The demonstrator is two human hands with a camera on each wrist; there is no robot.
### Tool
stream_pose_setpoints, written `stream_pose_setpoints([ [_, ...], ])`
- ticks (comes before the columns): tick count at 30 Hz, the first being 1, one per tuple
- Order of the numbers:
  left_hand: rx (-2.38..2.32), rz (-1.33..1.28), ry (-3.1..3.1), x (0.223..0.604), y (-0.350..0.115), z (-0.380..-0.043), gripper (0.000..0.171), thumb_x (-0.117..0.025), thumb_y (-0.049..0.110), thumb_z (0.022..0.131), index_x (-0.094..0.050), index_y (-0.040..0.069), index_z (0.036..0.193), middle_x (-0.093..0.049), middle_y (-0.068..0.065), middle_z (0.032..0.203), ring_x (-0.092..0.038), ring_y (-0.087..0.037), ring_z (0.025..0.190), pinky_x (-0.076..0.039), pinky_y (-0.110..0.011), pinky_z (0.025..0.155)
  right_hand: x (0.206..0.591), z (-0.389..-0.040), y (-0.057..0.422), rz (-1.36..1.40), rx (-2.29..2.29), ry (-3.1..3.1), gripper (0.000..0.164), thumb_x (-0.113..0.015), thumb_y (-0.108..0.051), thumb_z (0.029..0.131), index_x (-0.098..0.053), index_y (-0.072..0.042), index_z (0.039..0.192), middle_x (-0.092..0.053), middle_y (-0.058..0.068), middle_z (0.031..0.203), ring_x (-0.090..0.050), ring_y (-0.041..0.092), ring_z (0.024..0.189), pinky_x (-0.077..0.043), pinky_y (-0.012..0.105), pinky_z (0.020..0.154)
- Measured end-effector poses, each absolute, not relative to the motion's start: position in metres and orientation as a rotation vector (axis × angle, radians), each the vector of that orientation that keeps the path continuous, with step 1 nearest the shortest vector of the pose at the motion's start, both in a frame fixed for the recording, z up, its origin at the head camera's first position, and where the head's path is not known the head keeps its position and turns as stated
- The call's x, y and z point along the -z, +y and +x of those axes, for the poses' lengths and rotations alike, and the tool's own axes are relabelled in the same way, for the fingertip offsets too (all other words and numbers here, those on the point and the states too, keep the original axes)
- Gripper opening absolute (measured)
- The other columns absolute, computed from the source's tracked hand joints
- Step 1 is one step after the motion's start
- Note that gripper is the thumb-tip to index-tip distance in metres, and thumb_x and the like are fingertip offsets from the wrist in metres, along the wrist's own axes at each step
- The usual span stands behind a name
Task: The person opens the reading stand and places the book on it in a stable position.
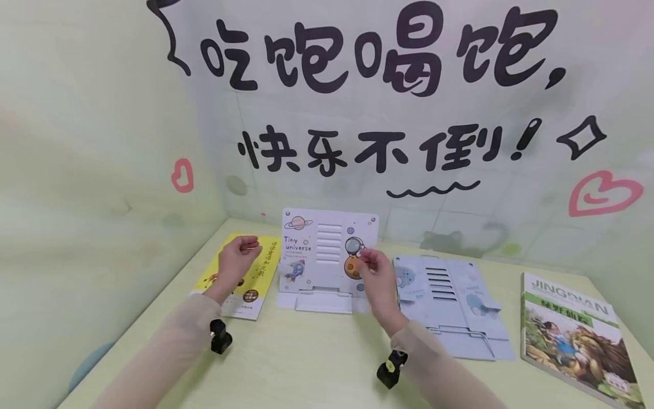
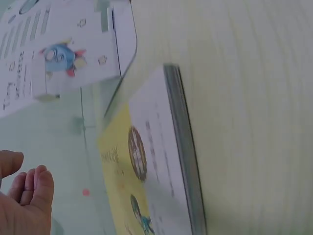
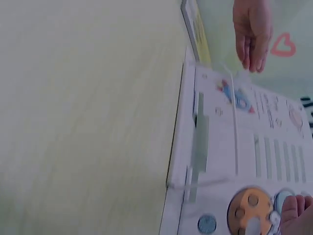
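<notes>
A white book stand (image 1: 329, 227) printed "Tiny universe", with planets and a rocket, stands upright on the table. My left hand (image 1: 237, 264) hovers above a yellow book (image 1: 263, 278), left of the stand; its fingers are loosely bent and hold nothing. In the left wrist view the left thumb and fingers (image 2: 36, 188) are apart. In front of the stand's right part is my right hand (image 1: 380, 284), near the orange planet print, fingers loosely bent. Only a corner of the right hand (image 3: 296, 215) shows in the right wrist view; I see nothing held.
A second, bluish book stand (image 1: 460, 301) leans back right of the white one. Further right lies a book with a green-banded cover (image 1: 574, 335). Behind the table (image 1: 306, 363) hangs a backdrop (image 1: 327, 108) with large black lettering.
</notes>
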State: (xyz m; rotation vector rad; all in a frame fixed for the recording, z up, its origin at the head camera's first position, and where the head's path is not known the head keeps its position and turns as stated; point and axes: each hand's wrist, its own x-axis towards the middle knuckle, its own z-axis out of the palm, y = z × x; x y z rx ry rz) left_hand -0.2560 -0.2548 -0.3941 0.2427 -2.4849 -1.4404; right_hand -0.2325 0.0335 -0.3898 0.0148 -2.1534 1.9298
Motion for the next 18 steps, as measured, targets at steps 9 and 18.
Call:
stream_pose_setpoints([
  [9,1.255,0.327,-2.676,0.403,-0.319,-0.235,0.043,-0.053,0.016,0.095,-0.045,-0.008,0.13,-0.051,-0.028,0.127,-0.052,-0.04,0.115,-0.048,-0.045,0.091,0.4,-0.188,-0.035,0.391,-2.135,-2.346,0.023,-0.063,-0.002,0.085,-0.062,0.004,0.108,-0.065,0.015,0.098,-0.057,0.013,0.083,-0.049,0.016,0.07],
  [18,1.178,0.455,-2.773,0.407,-0.348,-0.221,0.049,-0.052,0.015,0.094,-0.04,-0.014,0.132,-0.045,-0.033,0.129,-0.046,-0.045,0.118,-0.04,-0.051,0.098,0.417,-0.177,-0.092,0.348,-2.249,-2.453,0.033,-0.062,0.003,0.084,-0.057,0.012,0.115,-0.065,0.017,0.101,-0.06,0.013,0.089,-0.054,0.025,0.078],
])
